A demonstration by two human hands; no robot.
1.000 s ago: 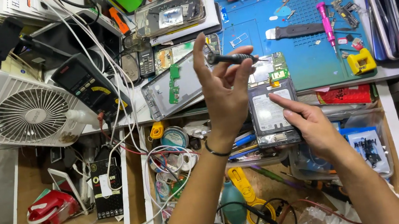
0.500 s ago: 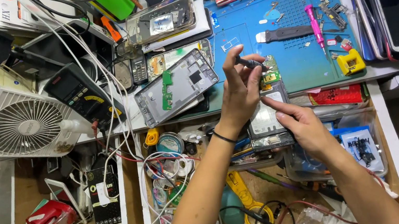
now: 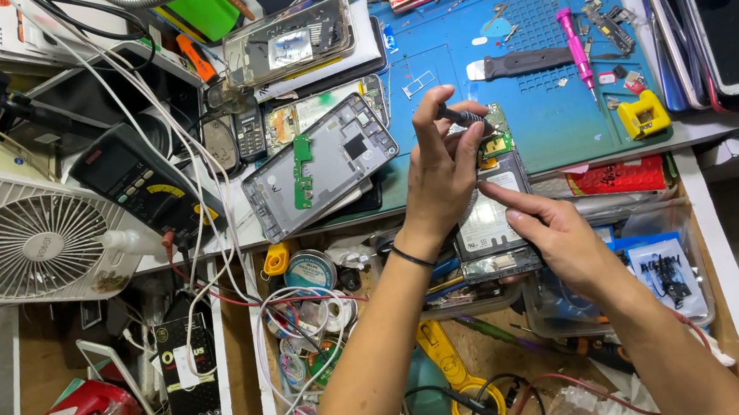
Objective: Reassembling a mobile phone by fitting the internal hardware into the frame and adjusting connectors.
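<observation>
A: What is the left hand (image 3: 442, 172) doing?

B: Its thumb and fingertips are pinching a small dark screwdriver (image 3: 463, 114), with the other fingers fanning upward. The tool's long axis is running roughly left to right, tilting slightly down toward the right, where its tip is pointing at the green circuit board (image 3: 500, 131) at the top of the opened phone (image 3: 491, 218).

A: And the phone itself?

B: It is lying at the front edge of the blue work mat (image 3: 559, 101), partly over the open drawer (image 3: 694, 286), long axis running away from the person, board end farthest.

A: The right hand (image 3: 562, 242)?

B: It is resting against the phone's right side, forefinger stretching across its face toward the left, the remaining fingers curling loosely; it is steadying rather than gripping.

A: How many of each thing?

B: One screwdriver in hand, one pink screwdriver (image 3: 577, 53) lying on the mat, pointing toward the person. One grey phone frame (image 3: 321, 163) is lying diagonally to the left, and one white fan (image 3: 18, 240) is sitting far left.
</observation>
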